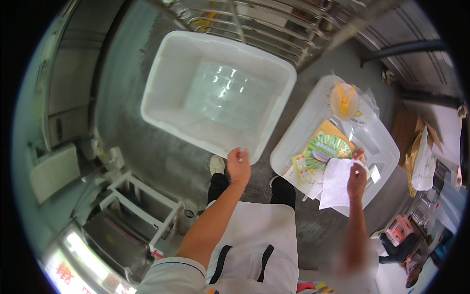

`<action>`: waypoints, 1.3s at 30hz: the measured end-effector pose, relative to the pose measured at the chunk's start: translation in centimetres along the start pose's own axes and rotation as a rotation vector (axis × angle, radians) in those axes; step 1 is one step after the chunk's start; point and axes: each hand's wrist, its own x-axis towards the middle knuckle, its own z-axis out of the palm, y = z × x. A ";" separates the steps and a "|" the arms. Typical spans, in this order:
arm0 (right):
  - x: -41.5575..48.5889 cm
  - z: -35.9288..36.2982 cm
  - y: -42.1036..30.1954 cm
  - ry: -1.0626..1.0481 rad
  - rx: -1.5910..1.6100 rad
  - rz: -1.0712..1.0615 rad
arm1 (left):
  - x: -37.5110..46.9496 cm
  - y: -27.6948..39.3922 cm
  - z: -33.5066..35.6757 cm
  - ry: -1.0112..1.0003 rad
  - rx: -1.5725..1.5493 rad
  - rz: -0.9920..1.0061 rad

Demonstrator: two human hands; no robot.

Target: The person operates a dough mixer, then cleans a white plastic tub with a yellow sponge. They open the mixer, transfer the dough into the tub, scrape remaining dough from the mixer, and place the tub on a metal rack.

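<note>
A large white plastic tub (172,88) stands on the floor before me, its ribbed bottom shiny. My left hand (239,164) is at the tub's near rim with its fingers curled; whether it touches the rim or holds something small, I cannot tell. On the right, my right hand (356,180) grips the upper edge of a white cloth (336,183), which hangs over a translucent white plastic lid (383,147). Beside the cloth on this lid lie a green printed paper fan (326,147), a brown envelope (332,128) and a clear cup with a yellow thing in it (344,103).
A metal wire rack (257,33) stands behind the tub. At lower left is a white frame (139,205) beside a lit display case (84,264). Cardboard boxes (405,126) are at the right. A seated person (402,250) is near a pink stool (399,228) at lower right.
</note>
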 end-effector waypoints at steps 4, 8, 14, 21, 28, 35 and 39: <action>-4.5 5.5 -5.7 -0.134 0.017 -0.020 | 4.4 -6.8 -7.7 0.252 -0.063 -0.500; -8.3 10.9 -11.3 -0.237 0.123 0.016 | 8.6 -8.9 -8.9 0.086 -0.167 -0.608; -12.9 17.1 -18.0 -0.475 0.159 0.016 | 11.9 -5.2 -7.7 0.133 -0.490 -0.701; -16.7 17.5 -18.6 -0.654 -0.108 -0.190 | 4.8 -13.6 -23.3 0.111 0.097 -0.551; -14.7 18.0 -14.7 -0.772 -0.581 -0.355 | 0.9 -21.0 -51.7 0.217 0.280 -0.758; -11.8 25.8 -27.6 -0.550 -0.454 -0.943 | 8.3 -21.3 -73.5 0.522 0.195 -0.744; -11.3 32.8 -40.2 -0.837 -0.684 -0.779 | 16.5 -18.3 -79.5 0.448 -0.024 -0.696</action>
